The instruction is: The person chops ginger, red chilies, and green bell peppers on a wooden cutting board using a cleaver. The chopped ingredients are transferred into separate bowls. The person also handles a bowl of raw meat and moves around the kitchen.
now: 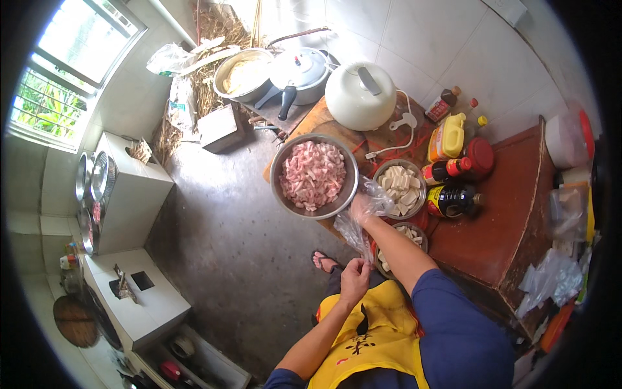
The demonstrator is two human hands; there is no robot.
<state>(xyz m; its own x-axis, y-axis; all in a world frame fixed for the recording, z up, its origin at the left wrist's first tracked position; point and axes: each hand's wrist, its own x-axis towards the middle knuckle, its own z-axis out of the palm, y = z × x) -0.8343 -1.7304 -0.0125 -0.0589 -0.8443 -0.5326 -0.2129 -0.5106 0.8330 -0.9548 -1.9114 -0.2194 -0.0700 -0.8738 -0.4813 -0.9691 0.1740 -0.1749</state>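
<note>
My right hand (360,208) is partly covered by clear thin plastic (380,197), beside the rim of a metal basin (353,192). Its fingers are blurred under the film, so their pose does not show. The plastic film trails down to my left hand (355,281), which pinches its lower end. Cut raw meat (313,175) fills the basin. To the right of my right hand is a metal bowl of pale cut blocks (401,189), possibly tofu. Below it, partly hidden by my right forearm, another bowl holds similar pale pieces (413,236).
On the wooden table (318,116) stand a white domed appliance (360,97) with a cord and several sauce bottles (452,200). A pressure cooker (300,70) and a pot (226,92) are behind. A red-brown cabinet (478,243) is at right, a tiled stove (141,291) at left.
</note>
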